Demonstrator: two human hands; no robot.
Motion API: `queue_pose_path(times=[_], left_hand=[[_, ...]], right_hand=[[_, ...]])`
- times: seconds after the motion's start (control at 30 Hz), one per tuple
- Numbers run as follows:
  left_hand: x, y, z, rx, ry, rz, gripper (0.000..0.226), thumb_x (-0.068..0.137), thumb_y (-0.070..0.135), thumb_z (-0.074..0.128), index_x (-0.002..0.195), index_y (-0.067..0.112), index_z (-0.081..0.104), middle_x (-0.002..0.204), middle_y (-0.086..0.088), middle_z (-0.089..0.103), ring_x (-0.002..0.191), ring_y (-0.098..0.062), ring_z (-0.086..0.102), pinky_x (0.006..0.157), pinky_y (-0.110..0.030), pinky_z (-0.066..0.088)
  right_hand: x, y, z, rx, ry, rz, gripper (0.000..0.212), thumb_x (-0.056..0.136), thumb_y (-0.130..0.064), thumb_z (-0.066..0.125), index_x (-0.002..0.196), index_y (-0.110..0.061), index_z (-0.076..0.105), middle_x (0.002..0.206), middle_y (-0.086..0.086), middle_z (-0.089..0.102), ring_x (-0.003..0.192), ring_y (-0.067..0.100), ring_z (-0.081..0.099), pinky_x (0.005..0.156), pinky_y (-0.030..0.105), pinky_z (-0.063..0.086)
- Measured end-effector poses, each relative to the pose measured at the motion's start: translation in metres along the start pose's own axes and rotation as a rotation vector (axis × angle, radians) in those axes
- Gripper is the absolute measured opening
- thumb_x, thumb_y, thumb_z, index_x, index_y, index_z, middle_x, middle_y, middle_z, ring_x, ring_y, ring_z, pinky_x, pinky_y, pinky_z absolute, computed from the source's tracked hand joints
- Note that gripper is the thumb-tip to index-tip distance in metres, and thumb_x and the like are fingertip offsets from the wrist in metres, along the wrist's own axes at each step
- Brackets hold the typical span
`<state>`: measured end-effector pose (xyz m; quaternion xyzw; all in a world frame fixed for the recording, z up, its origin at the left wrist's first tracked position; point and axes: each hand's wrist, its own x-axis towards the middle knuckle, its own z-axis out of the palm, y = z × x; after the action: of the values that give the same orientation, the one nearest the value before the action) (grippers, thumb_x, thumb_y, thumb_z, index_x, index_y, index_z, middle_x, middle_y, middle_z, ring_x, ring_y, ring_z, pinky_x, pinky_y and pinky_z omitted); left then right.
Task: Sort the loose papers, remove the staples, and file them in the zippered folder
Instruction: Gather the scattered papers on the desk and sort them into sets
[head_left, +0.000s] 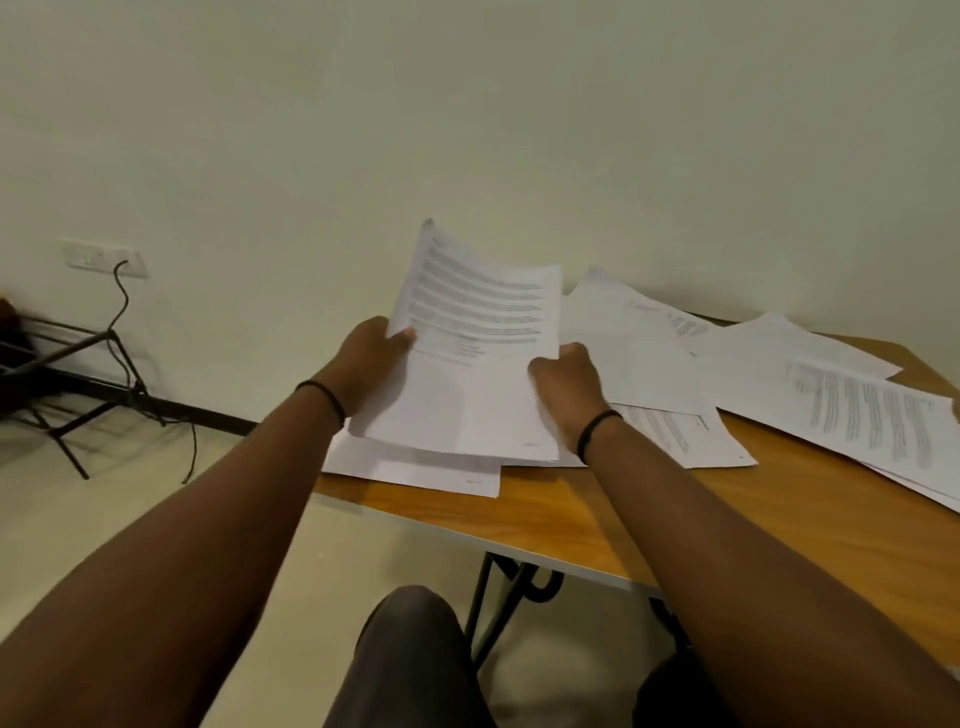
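A bundle of printed white sheets (470, 358) is tilted up above the table's left end, its far edge raised toward the wall. My left hand (371, 358) grips the bundle's left edge, thumb on the printed face. My right hand (566, 382) holds its right edge, fingers curled behind the paper. Under the bundle lies another white sheet (415, 467) that hangs slightly over the table's left edge. Several loose printed papers (852, 410) are spread over the table to the right. No staples and no zippered folder are in view.
The wooden table (727, 519) stands against a pale wall, its left front corner near my knees (410, 660). On the floor at the left stands a black metal rack (67, 364), with a cable running up to a wall socket (104, 258).
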<state>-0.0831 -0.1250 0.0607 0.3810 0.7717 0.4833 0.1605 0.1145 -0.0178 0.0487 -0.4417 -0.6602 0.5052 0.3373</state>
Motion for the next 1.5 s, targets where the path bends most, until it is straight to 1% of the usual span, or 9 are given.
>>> queue_pose_path(times=[0.13, 0.27, 0.47, 0.63, 0.73, 0.87, 0.97, 1.23, 1.5], left_hand=[[-0.005, -0.033, -0.016, 0.233, -0.075, -0.167, 0.028, 0.104, 0.028, 0.049, 0.094, 0.003, 0.054, 0.088, -0.01, 0.057, 0.085, -0.028, 0.052, 0.064, -0.032, 0.04], [-0.005, -0.053, -0.012, 0.566, -0.07, -0.25, 0.053, 0.096, 0.043, 0.06, 0.126, 0.001, 0.049, 0.107, -0.013, 0.059, 0.091, -0.028, 0.055, 0.078, -0.037, 0.045], [-0.007, -0.027, 0.023, 0.926, 0.259, 0.007, 0.071, 0.086, 0.06, 0.064, 0.125, 0.004, 0.048, 0.119, -0.022, 0.054, 0.109, -0.041, 0.053, 0.088, -0.047, 0.045], [-0.014, 0.015, 0.113, 0.747, 0.082, 0.34, 0.054, 0.095, 0.055, 0.053, 0.127, 0.012, 0.054, 0.12, -0.014, 0.061, 0.11, -0.032, 0.056, 0.09, -0.044, 0.046], [-0.021, 0.025, 0.167, 0.629, -0.099, 0.499, 0.054, 0.101, 0.053, 0.041, 0.141, 0.017, 0.048, 0.14, -0.009, 0.055, 0.129, -0.028, 0.049, 0.102, -0.046, 0.04], [-0.024, 0.012, 0.203, 0.706, -0.253, 0.524, 0.073, 0.095, 0.067, 0.014, 0.152, 0.025, 0.032, 0.161, -0.002, 0.031, 0.149, -0.023, 0.026, 0.117, -0.054, 0.026], [-0.019, 0.004, 0.208, 0.712, -0.296, 0.478, 0.067, 0.1, 0.063, 0.016, 0.156, 0.027, 0.024, 0.165, 0.001, 0.02, 0.153, -0.021, 0.015, 0.12, -0.055, 0.019], [-0.021, 0.012, 0.207, 0.786, -0.325, 0.459, 0.062, 0.102, 0.058, 0.016, 0.157, 0.029, 0.021, 0.166, 0.001, 0.018, 0.153, -0.025, 0.013, 0.122, -0.054, 0.016], [-0.028, 0.023, 0.204, 0.802, -0.35, 0.417, 0.056, 0.105, 0.052, 0.019, 0.155, 0.028, 0.026, 0.165, 0.0, 0.021, 0.152, -0.026, 0.018, 0.12, -0.054, 0.016]], right_hand=[[-0.001, 0.011, 0.03, -0.284, -0.062, -0.022, 0.029, 0.09, -0.017, 0.054, 0.117, -0.007, 0.049, 0.097, 0.003, 0.06, 0.075, 0.014, 0.056, 0.056, 0.025, 0.041], [-0.005, 0.023, 0.036, -0.681, -0.047, -0.143, 0.038, 0.092, -0.027, 0.059, 0.121, -0.009, 0.044, 0.106, 0.007, 0.054, 0.087, 0.022, 0.054, 0.068, 0.028, 0.041], [0.01, 0.031, -0.015, -0.716, 0.133, -0.17, 0.037, 0.093, -0.027, 0.056, 0.124, -0.008, 0.047, 0.121, 0.014, 0.053, 0.108, 0.03, 0.054, 0.08, 0.035, 0.046], [0.02, 0.059, -0.104, -0.862, 0.339, 0.033, 0.047, 0.094, -0.04, 0.056, 0.125, -0.006, 0.05, 0.126, 0.019, 0.053, 0.115, 0.035, 0.05, 0.091, 0.041, 0.046], [0.016, 0.079, -0.15, -0.917, 0.411, 0.167, 0.058, 0.093, -0.054, 0.055, 0.125, -0.007, 0.051, 0.129, 0.019, 0.053, 0.118, 0.035, 0.05, 0.096, 0.043, 0.044], [0.017, 0.088, -0.177, -0.926, 0.401, 0.257, 0.066, 0.084, -0.068, 0.059, 0.12, -0.013, 0.052, 0.12, 0.013, 0.058, 0.113, 0.033, 0.055, 0.095, 0.044, 0.045], [0.026, 0.087, -0.182, -0.795, 0.309, 0.333, 0.051, 0.08, -0.059, 0.07, 0.104, -0.018, 0.052, 0.102, 0.003, 0.062, 0.1, 0.027, 0.06, 0.094, 0.043, 0.047], [0.038, 0.083, -0.184, -0.594, 0.339, 0.212, 0.02, 0.09, -0.03, 0.07, 0.085, -0.015, 0.058, 0.089, 0.004, 0.068, 0.078, 0.02, 0.064, 0.068, 0.03, 0.054], [0.024, 0.037, -0.198, -0.688, 0.571, -0.013, 0.016, 0.098, -0.02, 0.055, 0.113, -0.018, 0.059, 0.104, 0.005, 0.066, 0.082, 0.019, 0.055, 0.066, 0.029, 0.042]])
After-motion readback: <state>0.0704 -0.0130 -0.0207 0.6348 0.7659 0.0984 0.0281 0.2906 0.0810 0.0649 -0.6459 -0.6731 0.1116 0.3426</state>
